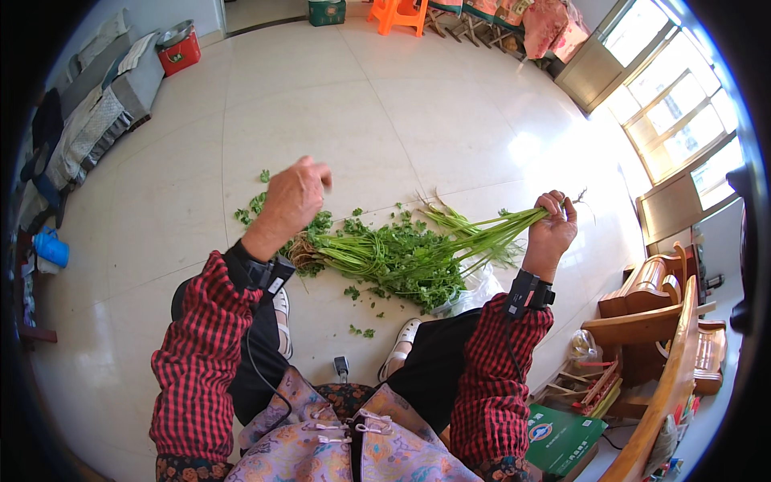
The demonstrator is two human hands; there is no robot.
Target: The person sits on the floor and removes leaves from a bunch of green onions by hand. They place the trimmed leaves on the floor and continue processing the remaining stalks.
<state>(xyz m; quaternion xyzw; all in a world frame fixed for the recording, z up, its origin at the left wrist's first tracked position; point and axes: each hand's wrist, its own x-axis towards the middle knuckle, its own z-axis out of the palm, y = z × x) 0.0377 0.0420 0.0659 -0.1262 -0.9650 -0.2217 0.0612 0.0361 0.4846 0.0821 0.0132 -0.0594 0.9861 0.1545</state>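
Note:
My right hand (553, 226) grips a bunch of long green stalks (500, 232) near their root end, and thin roots stick out past the fingers. The leafy ends hang over a larger pile of leafy green herbs (400, 256), like coriander or Chinese celery, lying on the floor. At the left end of that pile is a clump of brown roots (305, 250). My left hand (296, 191), blurred, is raised above the left end of the pile with its fingers curled; whether it holds anything small is hidden. A few stalks with roots (449, 217) lie behind the pile.
Loose leaves (361, 331) are scattered on the tiled floor (301, 120). A clear plastic bag (482, 286) is partly under the herbs. To the right stand wooden furniture (638, 322) and a green carton (563, 440). An orange stool (399, 17) is at the back.

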